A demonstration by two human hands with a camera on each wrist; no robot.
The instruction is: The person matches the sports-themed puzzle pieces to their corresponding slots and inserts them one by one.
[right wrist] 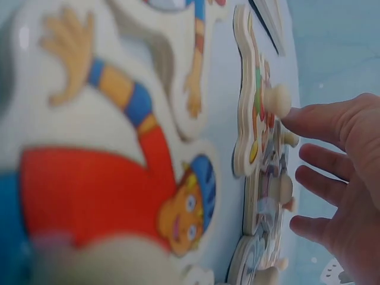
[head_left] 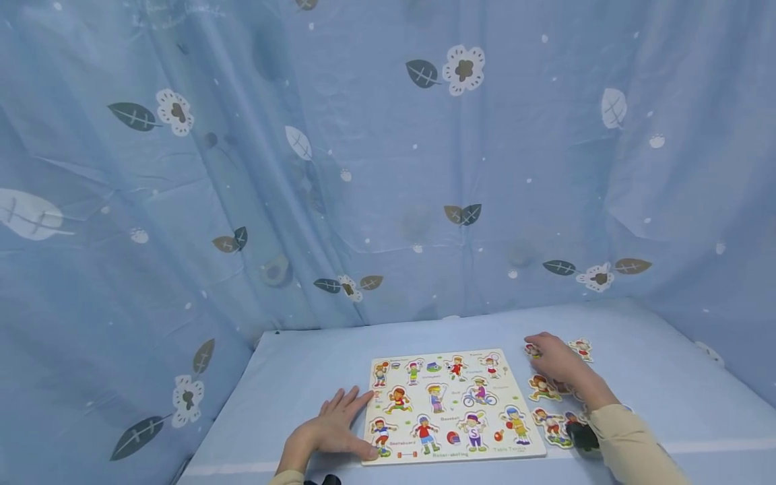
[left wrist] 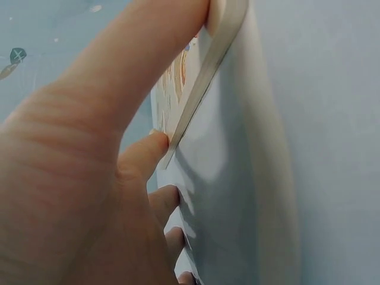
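Note:
A wooden puzzle board (head_left: 485,455) with pictures of children at sports lies on the table. My left hand (head_left: 333,424) rests at its left side with fingers spread; the thumb (left wrist: 148,41) is on the near left corner and the index finger (left wrist: 151,151) touches the edge. To the right of the board, my right hand (head_left: 558,360) is over a group of knobbed puzzle pieces. Its thumb (right wrist: 320,122) is against or very close to a pale knob (right wrist: 276,101), while the other fingers stay apart. Under those fingertips in the head view lies a small figure piece (head_left: 533,351).
Several loose pieces lie around the right hand, among them a red-shirted figure (head_left: 548,426), a running figure (head_left: 541,388) and one farther back (head_left: 581,348). A blue flowered curtain (head_left: 388,168) hangs behind the pale blue table (head_left: 291,364).

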